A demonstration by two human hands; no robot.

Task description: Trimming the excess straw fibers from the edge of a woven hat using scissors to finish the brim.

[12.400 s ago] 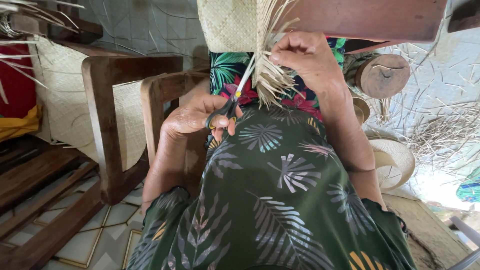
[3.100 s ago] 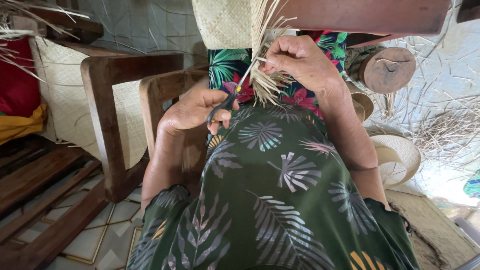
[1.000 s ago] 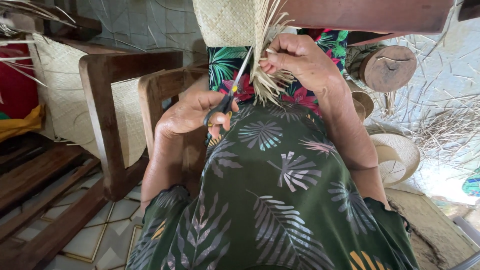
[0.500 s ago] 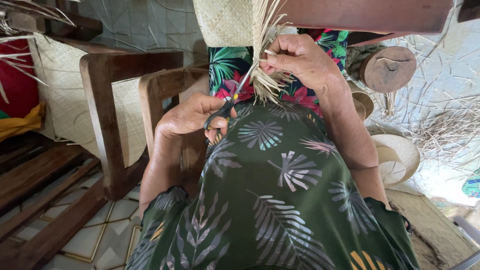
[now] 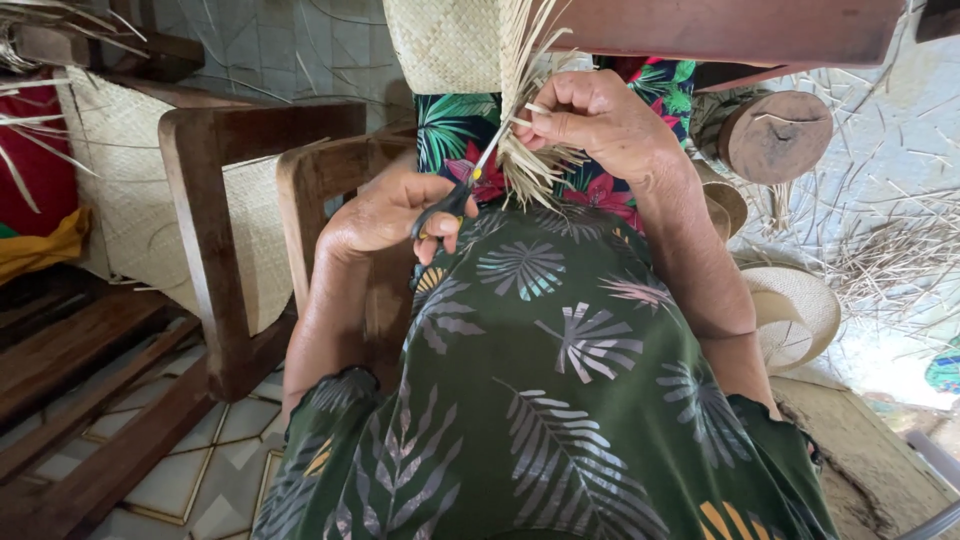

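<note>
While our left hand (image 5: 385, 215) grips the scissors (image 5: 462, 190), blades nearly closed at the straw fringe (image 5: 535, 165), our right hand (image 5: 600, 120) pinches loose strands tight.

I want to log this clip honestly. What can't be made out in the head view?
- Woven straw piece: top cut off by the frame edge; full shape unknown.
- Scissors: handles buried in the left hand; blade tips lost among loose straw ends.
- Right hand: fingertips curl under, so what they pinch is hidden.
</note>
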